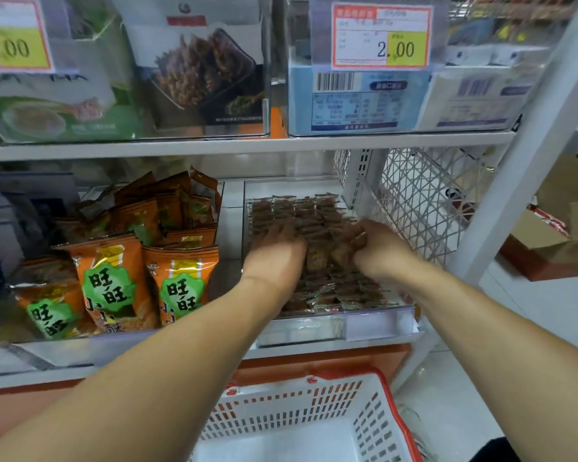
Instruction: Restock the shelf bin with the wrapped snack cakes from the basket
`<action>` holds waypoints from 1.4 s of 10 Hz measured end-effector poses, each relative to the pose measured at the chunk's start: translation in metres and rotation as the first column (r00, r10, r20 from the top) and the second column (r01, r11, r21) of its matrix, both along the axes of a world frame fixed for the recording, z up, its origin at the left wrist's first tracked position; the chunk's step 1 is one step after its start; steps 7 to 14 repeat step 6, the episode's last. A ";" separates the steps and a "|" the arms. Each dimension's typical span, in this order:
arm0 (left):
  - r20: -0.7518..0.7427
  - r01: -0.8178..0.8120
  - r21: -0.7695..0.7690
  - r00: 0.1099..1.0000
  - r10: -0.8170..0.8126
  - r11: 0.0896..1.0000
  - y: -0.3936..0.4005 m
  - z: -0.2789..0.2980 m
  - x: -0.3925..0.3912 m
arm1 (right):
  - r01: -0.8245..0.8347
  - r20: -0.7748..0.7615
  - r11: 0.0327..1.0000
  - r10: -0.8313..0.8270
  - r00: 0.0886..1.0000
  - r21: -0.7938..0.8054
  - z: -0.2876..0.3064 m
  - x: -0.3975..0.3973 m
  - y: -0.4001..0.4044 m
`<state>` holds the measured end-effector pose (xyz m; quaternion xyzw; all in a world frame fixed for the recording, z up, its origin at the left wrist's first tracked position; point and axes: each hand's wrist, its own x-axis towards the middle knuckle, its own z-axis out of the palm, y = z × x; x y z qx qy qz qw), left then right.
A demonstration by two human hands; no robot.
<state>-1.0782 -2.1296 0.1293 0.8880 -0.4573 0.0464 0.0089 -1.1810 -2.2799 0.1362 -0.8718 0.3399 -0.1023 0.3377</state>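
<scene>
A clear shelf bin [374, 323] on the lower shelf holds several small brown wrapped snack cakes [301, 213] in packed rows. Both my hands are inside it. My left hand [276, 253] lies palm down on the cakes at the bin's middle left, fingers spread forward. My right hand [377, 246] is at the middle right, its fingers curled round a few wrapped cakes [357, 243]. Between the hands several cakes [317, 256] stand on edge. The white basket [301, 418] with red rim sits below the shelf; its visible inside shows no cakes.
Orange snack bags [114, 281] fill the bin to the left. Above, clear bins with price tags [381, 36] hang low over the shelf. A white wire mesh panel [417, 201] and a shelf upright [528, 145] close the right side. Cardboard boxes [554, 241] lie on the floor.
</scene>
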 end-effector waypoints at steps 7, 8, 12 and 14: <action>-0.006 -0.037 -0.395 0.999 0.038 0.918 0.034 0.014 -0.016 | 0.199 0.150 0.958 -0.170 0.974 -0.207 -0.010 0.005 0.006; -0.006 -0.037 -0.395 0.999 0.038 0.918 0.034 0.014 -0.016 | 0.199 0.150 0.958 -0.170 0.974 -0.207 -0.010 0.005 0.006; -0.006 -0.037 -0.395 0.999 0.038 0.918 0.034 0.014 -0.016 | 0.199 0.150 0.958 -0.170 0.974 -0.207 -0.010 0.005 0.006; -0.006 -0.037 -0.395 0.999 0.038 0.918 0.034 0.014 -0.016 | 0.199 0.150 0.958 -0.170 0.974 -0.207 -0.010 0.005 0.006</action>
